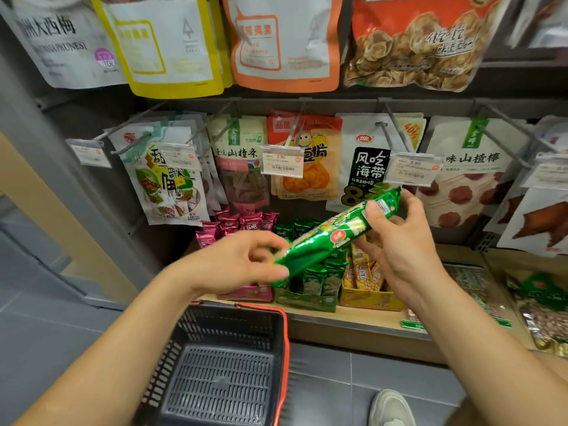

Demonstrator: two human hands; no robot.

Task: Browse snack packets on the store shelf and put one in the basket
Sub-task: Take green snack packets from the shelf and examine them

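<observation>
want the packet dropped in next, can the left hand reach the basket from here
Probably yes: the basket is open below the left hand with nothing between them, though that hand and the right hand both hold the green packet.

Wooden shelf [353,321]: pale board, low. Left end, near front edge: three open display boxes in row, touching: pink box [246,294], green box [307,300], yellow box [368,299], each packed with small upright packets. Right end: flat packets [479,287] lying loose on board. Below: grey tiled floor [384,373]. Basket [221,376], black with red rim, before shelf's left front corner; whether resting on floor unclear. Pale shoe [390,407] on tiles.
</observation>
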